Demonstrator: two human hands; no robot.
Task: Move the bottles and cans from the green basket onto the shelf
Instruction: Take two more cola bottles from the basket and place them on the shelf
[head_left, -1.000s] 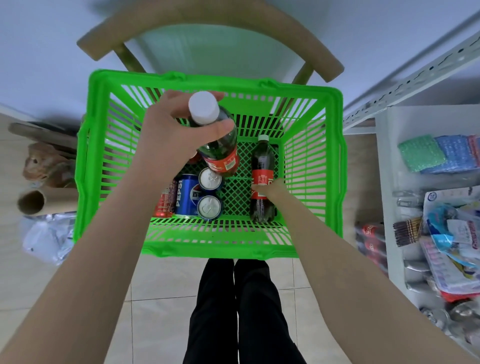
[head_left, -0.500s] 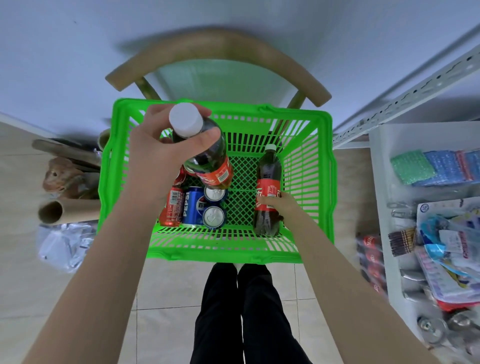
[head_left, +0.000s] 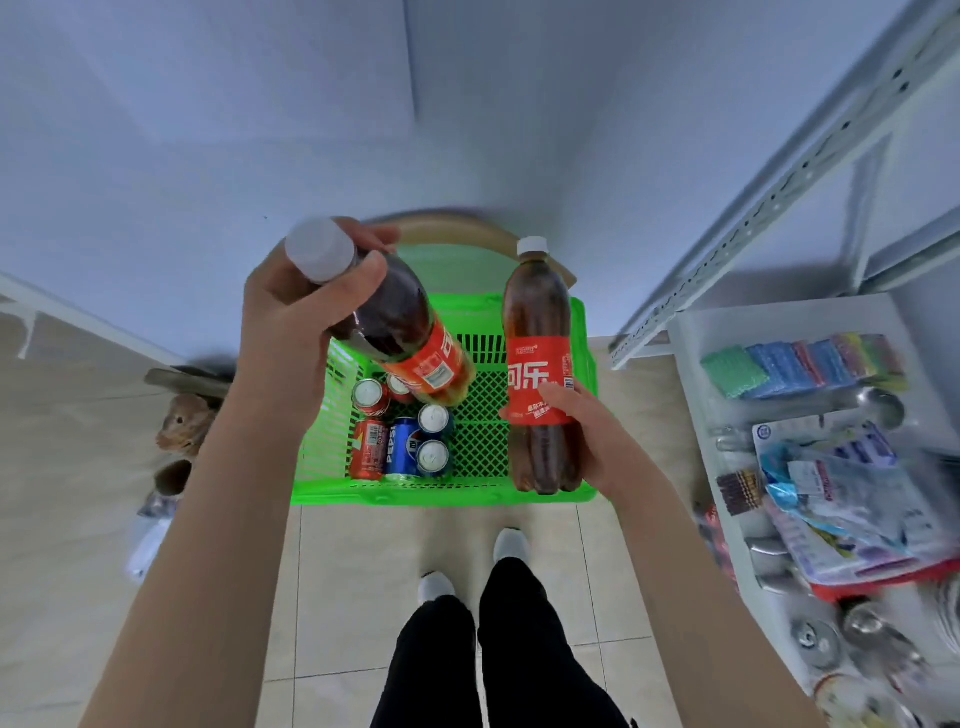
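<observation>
Both of my hands are full above the green basket (head_left: 415, 497), each clamped on a cola bottle. My left hand (head_left: 291, 317) grips the tilted bottle (head_left: 400, 317) high up, fingers and thumb curled round its shoulder just under the white cap, its base pointing down and away to the right, toward my other hand. My right hand (head_left: 587, 436) wraps round the lower edge of the red label of the upright bottle (head_left: 535, 317), which stands straight with its white cap on top, over the right side of the basket. The two hands are apart, and the bottles do not touch.

Below my left hand, on the basket's mesh floor, sits a huddle of cans: a blue Pepsi can (head_left: 402, 448), a red can (head_left: 368, 452) pressed against it on the side away from my right hand, and more with silver tops close around them.

Beyond my right hand stands the white shelf (head_left: 779, 317), bearing coloured sponges (head_left: 800, 364) and crinkled packets (head_left: 852, 499). A wooden chair back (head_left: 457, 234) curves behind the basket, past both bottles.
</observation>
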